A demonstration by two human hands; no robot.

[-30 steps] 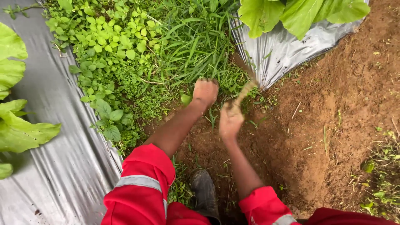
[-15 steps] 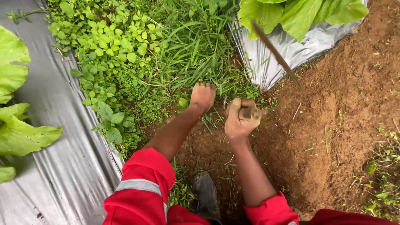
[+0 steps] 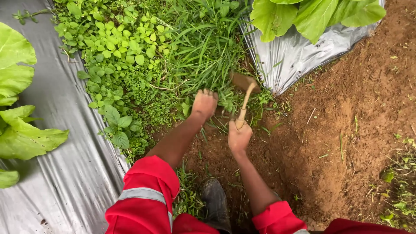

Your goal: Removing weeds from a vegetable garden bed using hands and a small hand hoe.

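Spreading down the left side lies one sheet of grey plastic mulch point(image 3: 65, 182), with broad leafy plants point(image 3: 19, 108) at its edge; beside it grows one dense patch of weeds and grass point(image 3: 151, 56); the left hand point(image 3: 203, 104) presses into that grass, fingers curled around a tuft; just right of it the right hand point(image 3: 238, 136) has its fingers wrapped fully around the wooden handle of one small hoe point(image 3: 245, 93), whose blade sits against the grass base; behind it a second plastic sheet point(image 3: 299, 56) carries more large leaves point(image 3: 312, 15); bare reddish-brown soil point(image 3: 346, 130) fills the right side; two red sleeves point(image 3: 145, 199) and one dark boot point(image 3: 215, 203) show below.
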